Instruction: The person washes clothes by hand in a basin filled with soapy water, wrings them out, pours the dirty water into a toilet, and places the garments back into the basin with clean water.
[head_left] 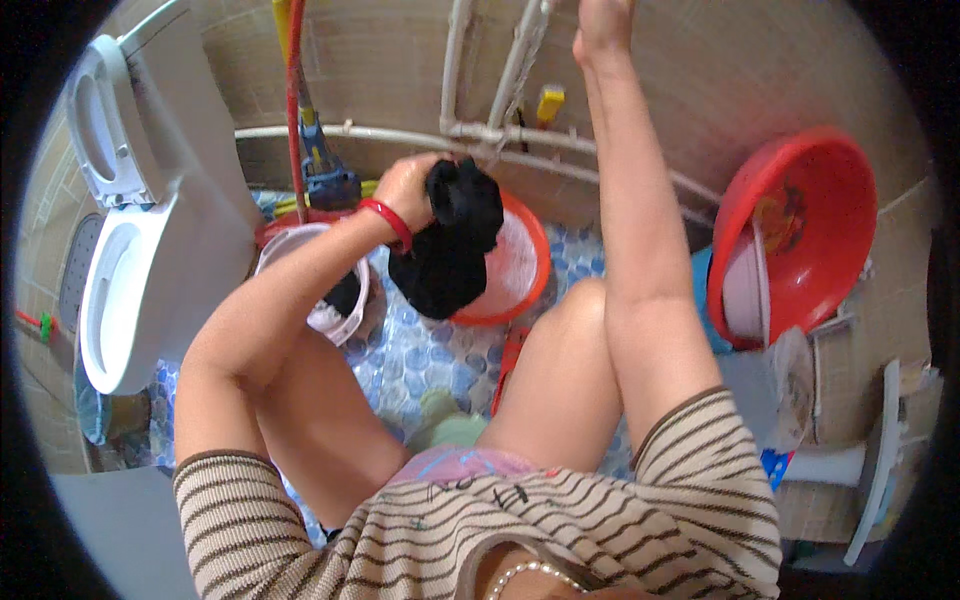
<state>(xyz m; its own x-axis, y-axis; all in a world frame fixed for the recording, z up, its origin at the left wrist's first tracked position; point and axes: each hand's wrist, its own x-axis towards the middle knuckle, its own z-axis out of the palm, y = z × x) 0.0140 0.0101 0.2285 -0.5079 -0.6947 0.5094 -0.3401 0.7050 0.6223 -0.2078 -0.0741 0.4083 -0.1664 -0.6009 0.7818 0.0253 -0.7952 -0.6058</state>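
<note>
A wet-looking black cloth [450,245] hangs bunched from my left hand [411,186], whose fingers are wrapped round its top. A red bangle circles that wrist. The cloth hangs over the left side of an orange-red basin [541,262], which holds whitish, sudsy water. My right arm stretches up to the far edge of the view, to the right of the white wall pipes. Only part of my right hand [605,25] shows there, and its fingers are cut off or hidden.
Left of the basin stands a pale bucket [290,245] with dark cloth inside. A white toilet [150,270] is at the left. A large red basin [830,250] leans at the right with a smaller pale basin [745,285]. White pipes [350,131] run along the wall above blue pebble-patterned flooring [400,350].
</note>
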